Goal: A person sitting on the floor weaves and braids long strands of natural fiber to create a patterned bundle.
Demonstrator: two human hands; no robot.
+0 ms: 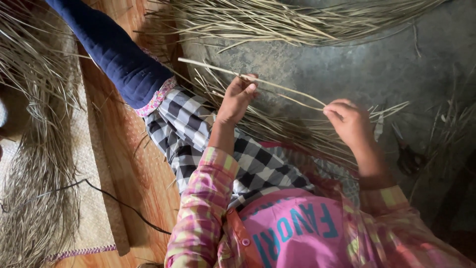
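Head-camera view, looking down over the person's chest and lap. The left hand (238, 99) is raised in the middle of the view with its fingers curled shut around a long pale reed strip (277, 85). The strip runs from a free end at upper left, through the left fist, and slopes down to the right. There the right hand (349, 119) pinches it between thumb and bent fingers, closed on the strip with the other fingers folded in. The two hands are well apart, with the strip stretched between them above the lap.

Beneath the hands a bundle of dry reeds (282, 130) lies across the person's lap, its loose tips fanning out to the right, past the right hand. The lap is covered by black-and-white checked cloth (198, 129). Both forearms wear a pink and yellow plaid shirt (206, 208), open over a pink top (292, 231).

A second heap of reeds (297, 20) lies along the top edge, on a grey concrete floor (347, 69) that fills the upper right. At left, more reed fibres (37, 164) hang in a thick curved mass over a woven mat (91, 208). The mat rests on an orange wooden surface (144, 173), across which a thin black cable (124, 206) trails. A dark blue quilted sleeve (114, 49), with a flowered cuff, enters from the upper left and ends just beside the checked cloth; whose arm it covers cannot be told.
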